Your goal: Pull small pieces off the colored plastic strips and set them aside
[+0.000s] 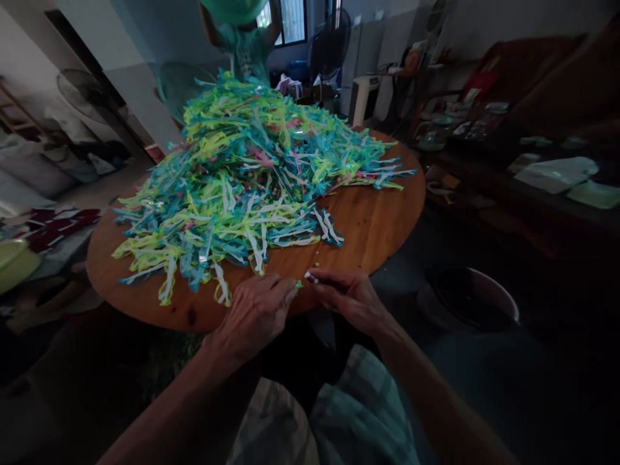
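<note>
Head view: left hand (264,303) has thumb and fingertips closed on a small green piece (299,284), mostly covered by the fingers. Right hand (353,294) has a narrow pinch on a small white-and-dark-red piece (310,278), tip pointing at the left hand. The two pieces sit close together over the near edge of a round wooden table (382,206); too small to tell if they touch.

Just beyond the pieces, tiny yellow-green bits (317,264) lie on bare wood. A white-banded strip (223,287) from the pile edge lies just left of the left hand. Big heap of tangled strips (252,168), blue and yellow-green with white and some pink, covers most of the tabletop and stacks highest at the far side.

Below the hands: plaid cloth (358,413) on the person's lap. Right, on the floor: dark-mouthed tub (498,300). Far left: yellow basin (17,261), cut by the frame edge. Across the table, another person (247,51), arms up at a green vessel (235,8), cropped at top. Behind: standing fan (332,42), window (293,22). Right side is dim: white bag (557,174).
</note>
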The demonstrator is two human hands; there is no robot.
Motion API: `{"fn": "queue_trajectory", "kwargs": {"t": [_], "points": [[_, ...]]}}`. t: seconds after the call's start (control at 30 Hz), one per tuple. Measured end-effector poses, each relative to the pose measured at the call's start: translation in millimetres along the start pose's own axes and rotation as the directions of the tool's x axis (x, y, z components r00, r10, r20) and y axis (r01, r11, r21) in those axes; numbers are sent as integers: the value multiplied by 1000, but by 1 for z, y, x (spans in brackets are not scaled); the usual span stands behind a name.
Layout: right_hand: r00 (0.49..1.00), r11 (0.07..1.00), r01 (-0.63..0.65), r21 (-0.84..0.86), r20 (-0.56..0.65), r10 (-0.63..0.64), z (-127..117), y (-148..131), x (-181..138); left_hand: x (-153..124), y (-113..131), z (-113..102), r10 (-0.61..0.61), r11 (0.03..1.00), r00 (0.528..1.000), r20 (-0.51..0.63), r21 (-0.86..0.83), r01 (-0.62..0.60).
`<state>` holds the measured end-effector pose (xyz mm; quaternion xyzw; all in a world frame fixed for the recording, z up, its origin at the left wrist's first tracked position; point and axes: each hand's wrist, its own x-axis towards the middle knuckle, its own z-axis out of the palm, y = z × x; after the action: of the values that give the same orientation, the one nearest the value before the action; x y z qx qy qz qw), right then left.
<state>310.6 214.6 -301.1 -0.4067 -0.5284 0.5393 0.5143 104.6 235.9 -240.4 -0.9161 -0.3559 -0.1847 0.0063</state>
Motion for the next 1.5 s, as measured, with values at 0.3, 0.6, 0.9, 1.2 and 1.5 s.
{"fn": "queue_trajectory", "kwargs": {"t": [0.3,0.6,0.9,1.2,1.5], "points": [[998,994,68,-91,7,-68,6,-5,0,0,-8,3,92,995,996,8,48,-93],[996,981,84,-176,33,-79,6,-1,-1,-4,-14,8,130,990,992,-8,59,-129],[990,943,141,-302,56,-130,5,-4,0,-3,-15,10,143,989,989,20,45,-144],[959,861,274,-429,188,-211,-3,-9,3,2,-23,9,252,968,967,32,-5,-252],[944,922,237,-307,296,-144,16,-27,-9,-20,-28,-10,304,952,952,40,15,-305]]}}
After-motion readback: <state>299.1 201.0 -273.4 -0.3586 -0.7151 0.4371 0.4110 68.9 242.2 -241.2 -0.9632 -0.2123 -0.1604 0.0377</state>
